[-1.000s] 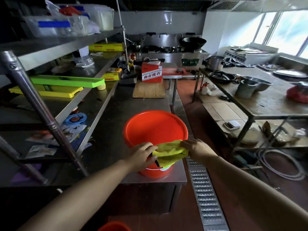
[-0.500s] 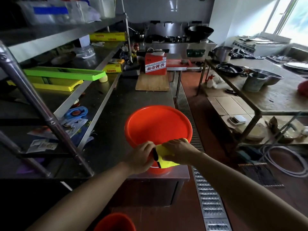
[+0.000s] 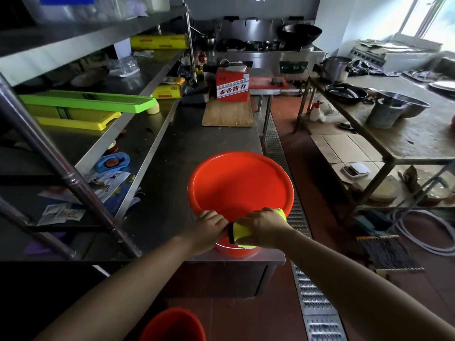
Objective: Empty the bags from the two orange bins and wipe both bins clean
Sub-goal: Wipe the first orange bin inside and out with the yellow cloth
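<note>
In the lower middle of the frame I see a round orange plastic bin standing at the near corner of a dark stainless-steel counter, its inside bare of bags as far as I can see. My left hand grips the near rim of that bin, fingers curled over the edge. Just to the right of it, my right hand has its fingers curled over a bright yellow cloth with a black edge, pressing it against the same near rim and outer wall. The two hands sit close together, almost touching.

At the bottom edge, left of centre, a second orange plastic bin shows only its rim, on the reddish floor below the counter; I cannot tell what is inside it.

Farther up the counter, a pale wooden cutting board lies flat with a red carton printed with white characters standing on its far end. In the left of the frame, a long green plastic tray rests on a yellow plastic tray on the steel shelf.
</note>
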`<move>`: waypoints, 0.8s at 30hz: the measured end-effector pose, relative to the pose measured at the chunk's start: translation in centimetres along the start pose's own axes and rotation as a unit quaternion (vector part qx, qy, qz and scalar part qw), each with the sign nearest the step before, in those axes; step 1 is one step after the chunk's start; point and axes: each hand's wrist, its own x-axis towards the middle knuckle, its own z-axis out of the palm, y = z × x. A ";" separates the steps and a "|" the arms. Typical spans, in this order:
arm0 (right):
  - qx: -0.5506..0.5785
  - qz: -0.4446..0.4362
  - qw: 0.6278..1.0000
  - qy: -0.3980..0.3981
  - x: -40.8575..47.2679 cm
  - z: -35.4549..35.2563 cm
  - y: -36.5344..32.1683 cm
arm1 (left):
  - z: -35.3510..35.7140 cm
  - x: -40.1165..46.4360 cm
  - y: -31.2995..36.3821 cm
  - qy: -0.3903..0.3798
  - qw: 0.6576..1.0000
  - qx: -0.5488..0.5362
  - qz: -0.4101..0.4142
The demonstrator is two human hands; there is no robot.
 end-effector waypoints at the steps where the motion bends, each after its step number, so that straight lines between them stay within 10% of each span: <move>1: 0.002 -0.008 1.000 0.010 -0.3 0.1 0.4 | -0.3 0.1 -0.3 -0.008 1.000 -0.009 -0.003; 24: -0.027 -0.052 0.998 -0.001 -3.1 0.8 3.5 | -3.6 -1.6 -3.3 -0.030 0.994 0.093 0.039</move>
